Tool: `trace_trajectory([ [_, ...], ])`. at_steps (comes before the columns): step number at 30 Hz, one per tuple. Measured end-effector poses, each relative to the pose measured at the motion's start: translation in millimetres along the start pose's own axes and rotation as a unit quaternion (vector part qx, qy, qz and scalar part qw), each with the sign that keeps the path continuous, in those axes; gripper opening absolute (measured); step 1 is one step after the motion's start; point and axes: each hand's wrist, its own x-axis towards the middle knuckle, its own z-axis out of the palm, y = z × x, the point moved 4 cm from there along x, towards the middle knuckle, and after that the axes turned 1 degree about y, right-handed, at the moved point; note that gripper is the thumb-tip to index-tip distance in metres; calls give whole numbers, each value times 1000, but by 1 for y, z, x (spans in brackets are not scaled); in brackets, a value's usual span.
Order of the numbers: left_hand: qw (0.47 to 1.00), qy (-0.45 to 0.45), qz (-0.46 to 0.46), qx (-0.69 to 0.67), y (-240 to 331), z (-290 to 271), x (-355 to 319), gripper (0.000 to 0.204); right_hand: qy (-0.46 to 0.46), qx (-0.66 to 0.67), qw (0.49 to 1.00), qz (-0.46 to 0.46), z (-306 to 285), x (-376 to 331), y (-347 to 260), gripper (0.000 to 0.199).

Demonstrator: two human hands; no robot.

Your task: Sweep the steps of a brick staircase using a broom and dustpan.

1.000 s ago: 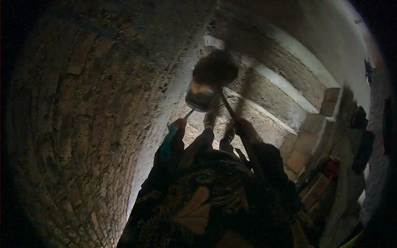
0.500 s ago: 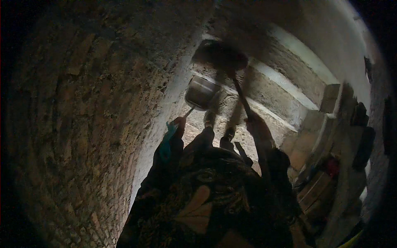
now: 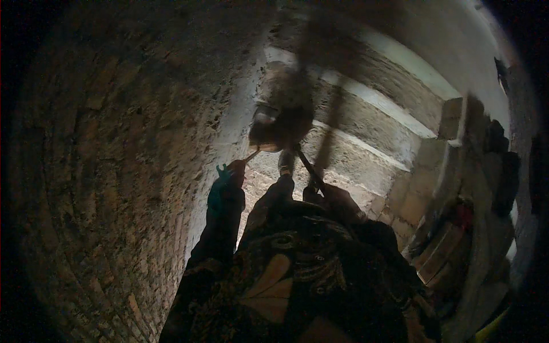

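My left hand (image 3: pixel 233 171) is closed round the thin handle of a dustpan (image 3: pixel 261 135), which is held low over the stairs. Something teal, perhaps a cloth or strap, hangs (image 3: pixel 216 194) at that wrist. In my right hand (image 3: pixel 341 202) is the dark stick of a brush (image 3: pixel 309 164). Its dark head is smeared by motion and overlaps the pan's right side; whether the two touch I cannot tell. Dim light hides most finger detail. My feet (image 3: pixel 286 166) stand just below the pan, partly covered by my patterned dark clothing (image 3: pixel 291 268).
A rough brick wall (image 3: pixel 114 183) rises close on the left. Steps with pale edges (image 3: pixel 383 106) lie ahead and to the right. Stacked blocks or boards (image 3: pixel 440 257), a red item (image 3: pixel 462 214) and dark bulky objects (image 3: pixel 503 183) line the right side.
The brush head has come nearer, from beyond the dustpan to over its right side. My right hand has moved down and left toward my body. My left hand still holds the pan.
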Motion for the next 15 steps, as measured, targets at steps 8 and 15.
trace_trajectory([
  [8, 996, -11, 41, 80, -4, 1, 3, 23, 118, 65, 988, 78, -43, -117, -25, 40],
  [15, 996, 4, -79, 30, -32, -2, 16, 28, 290, 313, 895, 132, -78, -200, -3, 28],
])
